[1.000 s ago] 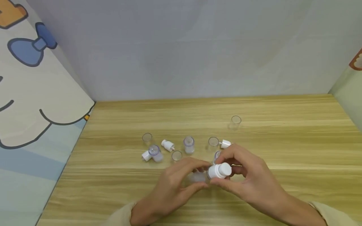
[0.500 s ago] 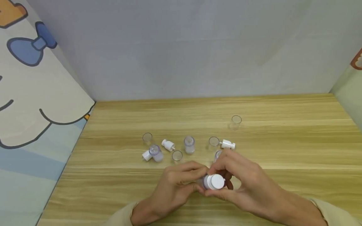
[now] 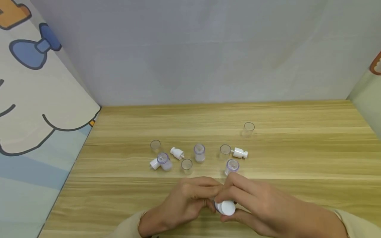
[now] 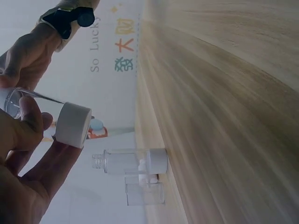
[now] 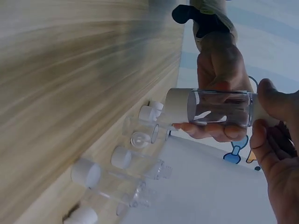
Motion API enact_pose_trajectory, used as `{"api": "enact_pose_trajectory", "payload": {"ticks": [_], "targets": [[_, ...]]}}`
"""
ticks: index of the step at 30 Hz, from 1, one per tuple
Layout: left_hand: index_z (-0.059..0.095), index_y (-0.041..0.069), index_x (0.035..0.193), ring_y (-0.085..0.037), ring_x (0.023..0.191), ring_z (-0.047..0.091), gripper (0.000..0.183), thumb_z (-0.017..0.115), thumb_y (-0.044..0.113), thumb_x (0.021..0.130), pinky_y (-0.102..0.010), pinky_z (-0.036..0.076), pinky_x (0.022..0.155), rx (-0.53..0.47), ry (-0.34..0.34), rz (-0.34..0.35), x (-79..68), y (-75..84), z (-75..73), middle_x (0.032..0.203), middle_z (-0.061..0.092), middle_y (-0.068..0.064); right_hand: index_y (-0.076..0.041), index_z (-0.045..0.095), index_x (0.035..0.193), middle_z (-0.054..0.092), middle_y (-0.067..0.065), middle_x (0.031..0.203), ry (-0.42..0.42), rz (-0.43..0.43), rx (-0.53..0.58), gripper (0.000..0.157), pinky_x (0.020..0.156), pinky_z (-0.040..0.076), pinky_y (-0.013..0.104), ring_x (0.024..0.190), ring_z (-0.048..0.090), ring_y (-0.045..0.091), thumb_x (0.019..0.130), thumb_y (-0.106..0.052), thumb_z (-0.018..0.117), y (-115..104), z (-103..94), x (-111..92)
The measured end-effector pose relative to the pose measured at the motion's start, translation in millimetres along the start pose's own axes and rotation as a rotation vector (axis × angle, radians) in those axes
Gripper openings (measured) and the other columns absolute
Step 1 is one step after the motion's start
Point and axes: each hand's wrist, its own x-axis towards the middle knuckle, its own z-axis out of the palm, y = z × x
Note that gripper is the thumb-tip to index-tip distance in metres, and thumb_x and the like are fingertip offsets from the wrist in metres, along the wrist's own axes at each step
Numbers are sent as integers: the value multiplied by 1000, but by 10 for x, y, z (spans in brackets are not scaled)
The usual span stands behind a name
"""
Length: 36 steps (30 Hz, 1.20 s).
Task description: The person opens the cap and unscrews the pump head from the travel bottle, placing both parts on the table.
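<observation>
A clear bottle (image 5: 219,108) with a white base is held by my left hand (image 3: 187,200), its fingers wrapped round the body in the right wrist view. My right hand (image 3: 262,206) grips the white pump top (image 3: 228,208), which sits on the bottle's neck end. The bottle is raised off the table and tilted, its top facing me in the head view. In the left wrist view the white base (image 4: 74,125) points away from the hands. Just beyond my right fingers stands another clear bottle (image 3: 232,166) with no pump on it.
Farther back on the wooden table (image 3: 297,138) stand two more pumpless bottles, one in the middle (image 3: 199,153) and one at left (image 3: 165,162). Loose white pump tops (image 3: 177,153) lie on their sides. Several clear caps (image 3: 248,129) stand among them. A grey wall (image 3: 208,66) backs the table.
The bottle and pump top have come nearer to me. My right hand has moved down, its fingers now curled over the pump top, uncovering the standing bottle and a lying pump top behind.
</observation>
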Motion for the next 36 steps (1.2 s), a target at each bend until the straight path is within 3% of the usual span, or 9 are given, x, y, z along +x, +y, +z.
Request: {"api": "enact_pose_trajectory", "payload": {"ticks": [5, 9, 13, 16, 23, 27, 29, 33, 36], "targets": [[74, -4, 120, -13, 99, 75, 35, 81, -2, 86, -14, 59, 88, 44, -20, 12, -3, -13, -21, 113, 77, -11, -3, 62, 123, 60, 1, 119, -46, -5, -18, 22, 94, 52, 10, 104, 65, 8, 107, -18, 58, -15, -55, 6], [72, 5, 123, -14, 106, 74, 44, 86, 8, 82, -21, 58, 97, 95, 6, 19, -10, 3, -33, 115, 77, -7, -4, 58, 133, 59, 2, 129, -50, 94, 34, 33, 100, 50, 13, 110, 61, 8, 104, -19, 64, -37, -111, -13], [68, 5, 125, -14, 108, 73, 50, 88, 6, 79, -24, 60, 95, 74, 35, 12, -17, 23, -36, 117, 75, -7, -5, 55, 134, 56, -3, 123, -3, 234, -5, 52, 86, 45, 8, 100, 53, 3, 94, -27, 79, -75, -98, -59], [66, 7, 123, -14, 109, 72, 48, 88, 5, 80, -24, 61, 93, 53, 57, -18, -18, 38, -32, 117, 73, -6, -9, 54, 128, 54, -10, 108, 36, 330, -94, 56, 73, 39, 4, 87, 48, 0, 90, -39, 83, -112, -32, -109], [67, 9, 121, -10, 105, 70, 47, 89, 4, 80, -21, 60, 91, 134, 109, -21, -13, 47, 23, 114, 73, -3, -15, 58, 112, 44, -18, 74, 143, 412, -271, 46, 58, 28, 0, 65, 34, -11, 96, -57, 67, -154, 154, -163], [68, 10, 118, -8, 102, 70, 43, 89, 7, 81, -18, 60, 90, 184, 130, -17, -15, 42, 59, 112, 72, -1, -16, 60, 108, 45, -19, 73, 180, 426, -255, 40, 57, 28, 0, 64, 34, -11, 98, -54, 67, -157, 191, -147], [68, 10, 117, -8, 101, 69, 42, 89, 7, 81, -18, 60, 89, 186, 137, -15, -18, 39, 63, 111, 72, -1, -15, 61, 108, 52, -18, 78, 187, 407, -198, 35, 60, 35, 0, 65, 43, -12, 97, -46, 72, -155, 189, -134], [68, 10, 116, -9, 102, 69, 42, 90, 7, 80, -19, 59, 91, 190, 132, 9, -22, 30, 39, 111, 72, -2, -13, 63, 110, 62, -14, 99, 143, 345, -118, 27, 74, 50, 5, 81, 62, -5, 97, -34, 75, -157, 142, -102], [68, 10, 114, -9, 103, 69, 41, 90, 9, 80, -18, 58, 94, 203, 113, 22, -28, 19, 18, 111, 71, -1, -13, 65, 111, 63, -10, 108, 100, 264, -154, 22, 81, 53, 11, 90, 64, 1, 102, -33, 69, -152, 93, -77]]}}
